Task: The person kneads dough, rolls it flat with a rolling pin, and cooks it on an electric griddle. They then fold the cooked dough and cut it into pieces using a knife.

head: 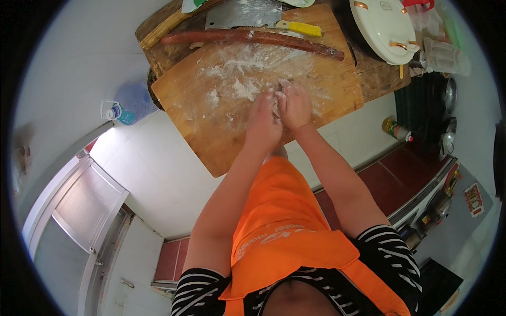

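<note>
Near the front edge of the floured wooden board [221,134], my left hand [265,114] and my right hand [294,103] are pressed close together. Between them shows a pale, floury lump [276,106], apparently dough, mostly hidden by the fingers. White flour [244,90] lies scattered on the board just left of my hands. A reddish-brown wooden rolling pin [257,37] rests across the far side of the board. Beyond it lie a cleaver's wide metal blade [245,15] and a knife with a yellow handle [302,28].
At the far right of the wooden table stands a white lidded pot [381,29]. A bundle of straw-like stalks [170,29] lies at the back left. A large blue water bottle [136,103] is beside the table's left side, and an oil bottle [395,129] stands lower right.
</note>
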The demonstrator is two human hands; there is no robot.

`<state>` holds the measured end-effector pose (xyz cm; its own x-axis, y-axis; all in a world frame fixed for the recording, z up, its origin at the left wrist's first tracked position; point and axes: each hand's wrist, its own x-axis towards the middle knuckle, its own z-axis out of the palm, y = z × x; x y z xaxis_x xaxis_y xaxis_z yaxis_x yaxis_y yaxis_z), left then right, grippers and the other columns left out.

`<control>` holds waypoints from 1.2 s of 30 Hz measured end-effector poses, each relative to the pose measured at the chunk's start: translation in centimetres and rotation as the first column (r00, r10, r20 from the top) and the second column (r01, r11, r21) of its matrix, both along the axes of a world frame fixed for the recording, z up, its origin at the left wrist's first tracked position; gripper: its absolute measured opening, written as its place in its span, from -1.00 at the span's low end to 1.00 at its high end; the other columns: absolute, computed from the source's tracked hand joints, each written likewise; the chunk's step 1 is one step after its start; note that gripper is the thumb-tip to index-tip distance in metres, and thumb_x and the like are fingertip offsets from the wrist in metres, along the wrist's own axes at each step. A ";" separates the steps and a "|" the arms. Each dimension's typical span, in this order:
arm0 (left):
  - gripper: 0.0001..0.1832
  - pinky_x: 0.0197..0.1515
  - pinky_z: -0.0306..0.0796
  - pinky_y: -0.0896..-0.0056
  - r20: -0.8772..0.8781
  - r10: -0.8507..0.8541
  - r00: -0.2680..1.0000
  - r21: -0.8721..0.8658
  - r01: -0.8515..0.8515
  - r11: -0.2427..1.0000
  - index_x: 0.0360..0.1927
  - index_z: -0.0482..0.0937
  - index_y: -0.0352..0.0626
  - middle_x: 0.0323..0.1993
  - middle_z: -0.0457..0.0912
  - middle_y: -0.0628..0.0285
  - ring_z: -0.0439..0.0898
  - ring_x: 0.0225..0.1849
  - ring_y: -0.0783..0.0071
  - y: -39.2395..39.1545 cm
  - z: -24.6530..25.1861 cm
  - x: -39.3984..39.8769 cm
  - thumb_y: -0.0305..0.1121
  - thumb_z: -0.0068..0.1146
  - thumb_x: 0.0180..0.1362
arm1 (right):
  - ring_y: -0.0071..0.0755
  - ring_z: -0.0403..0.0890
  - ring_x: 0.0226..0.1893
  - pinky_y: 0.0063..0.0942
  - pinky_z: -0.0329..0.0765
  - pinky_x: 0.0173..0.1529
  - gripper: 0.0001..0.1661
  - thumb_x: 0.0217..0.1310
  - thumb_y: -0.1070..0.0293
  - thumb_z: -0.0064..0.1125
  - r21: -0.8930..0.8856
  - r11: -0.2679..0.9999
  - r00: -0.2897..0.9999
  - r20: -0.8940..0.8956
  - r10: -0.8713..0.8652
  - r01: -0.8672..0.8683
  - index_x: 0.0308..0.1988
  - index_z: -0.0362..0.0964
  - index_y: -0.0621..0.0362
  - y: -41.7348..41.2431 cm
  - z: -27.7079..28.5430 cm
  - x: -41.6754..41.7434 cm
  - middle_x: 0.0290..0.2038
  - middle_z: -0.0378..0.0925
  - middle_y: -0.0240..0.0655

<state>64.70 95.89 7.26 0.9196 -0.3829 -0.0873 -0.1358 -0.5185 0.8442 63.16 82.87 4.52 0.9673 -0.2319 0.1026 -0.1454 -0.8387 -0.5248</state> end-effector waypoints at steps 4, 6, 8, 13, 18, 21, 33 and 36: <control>-0.59 0.04 0.42 0.11 -0.261 0.171 0.950 0.104 -0.148 0.983 0.09 0.41 -0.38 -0.08 0.58 -0.10 0.56 0.02 -0.01 1.9 1.2 0.1 -0.45 0.07 0.16 | 0.08 0.48 -0.14 -0.05 0.39 0.01 -0.65 0.23 0.20 0.10 -0.222 0.972 0.997 0.028 -0.075 0.079 -0.08 0.44 0.20 0.2 0.6 3.0 -0.19 0.50 -0.10; -0.59 0.02 0.42 0.15 -0.499 0.217 0.839 0.111 -0.186 0.976 0.08 0.41 -0.38 -0.10 0.59 -0.06 0.58 0.00 0.05 0.9 2.2 1.7 -0.38 0.11 0.20 | 0.06 0.48 -0.11 -0.07 0.39 0.02 -0.67 0.23 0.20 0.10 -0.231 0.960 0.985 -0.027 -0.170 0.159 -0.12 0.45 0.20 -0.5 0.2 5.7 -0.19 0.51 -0.10; -0.60 -0.03 0.43 0.16 -0.699 0.250 0.670 0.117 -0.237 0.964 0.07 0.41 -0.38 -0.11 0.59 -0.04 0.58 -0.02 0.09 -1.2 3.0 3.4 -0.32 0.11 0.25 | 0.06 0.51 -0.12 -0.07 0.41 -0.01 -0.71 0.26 0.22 0.06 -0.150 0.965 0.976 0.036 -0.214 0.217 -0.16 0.47 0.21 -1.5 -1.0 6.5 -0.19 0.53 -0.08; -0.68 -0.15 0.44 0.18 -0.325 0.108 0.940 -0.033 -0.125 0.992 -0.09 0.42 -0.33 -0.25 0.54 0.03 0.56 -0.19 0.13 -2.6 -0.7 2.1 -0.40 0.17 0.13 | 0.11 0.56 -0.21 -0.07 0.47 -0.10 -0.71 0.31 0.25 -0.06 0.826 0.384 0.902 -0.311 -0.301 0.413 -0.20 0.50 0.21 -3.2 1.0 4.6 -0.21 0.58 -0.02; -0.67 -0.20 0.44 0.20 -0.071 -0.025 0.997 0.068 0.030 0.997 -0.12 0.42 -0.28 -0.30 0.50 0.03 0.56 -0.25 0.12 -3.5 0.2 -0.3 -0.43 0.20 0.05 | 0.18 0.55 -0.27 -0.02 0.45 -0.15 -0.70 0.28 0.22 -0.02 0.168 0.976 0.987 -0.102 -0.120 0.136 -0.20 0.50 0.22 -2.4 0.4 1.1 -0.26 0.58 -0.03; -0.68 -0.19 0.47 0.19 -0.327 0.161 0.931 0.065 -0.148 0.987 -0.03 0.42 -0.28 -0.22 0.55 -0.04 0.62 -0.29 0.12 -2.1 1.4 -0.3 -0.40 0.14 0.17 | 0.18 0.54 -0.27 -0.02 0.44 -0.14 -0.71 0.26 0.23 0.04 -0.052 0.998 0.999 0.021 -0.041 0.043 -0.20 0.50 0.23 -2.4 -0.3 2.4 -0.29 0.56 -0.02; -0.76 -0.17 0.48 0.29 -0.089 -0.045 0.995 0.043 0.049 0.998 -0.08 0.43 -0.27 -0.17 0.56 0.10 0.62 -0.14 0.18 -3.8 0.4 -1.8 -0.38 0.09 0.25 | 0.02 0.57 -0.25 -0.13 0.48 -0.15 -0.77 0.21 0.28 0.06 0.424 0.878 0.975 -0.130 -0.183 0.221 -0.36 0.53 0.21 -3.1 1.5 1.2 -0.37 0.55 -0.02; -0.75 -0.15 0.49 0.30 -0.175 0.133 0.975 0.082 -0.121 0.989 -0.08 0.43 -0.28 -0.13 0.56 0.12 0.60 -0.11 0.23 -3.7 -0.7 -2.5 -0.37 0.10 0.25 | 0.02 0.57 -0.24 -0.14 0.48 -0.15 -0.78 0.21 0.30 0.05 -0.009 1.000 0.998 0.058 0.015 -0.015 -0.35 0.52 0.22 -3.5 -0.2 2.0 -0.34 0.56 -0.04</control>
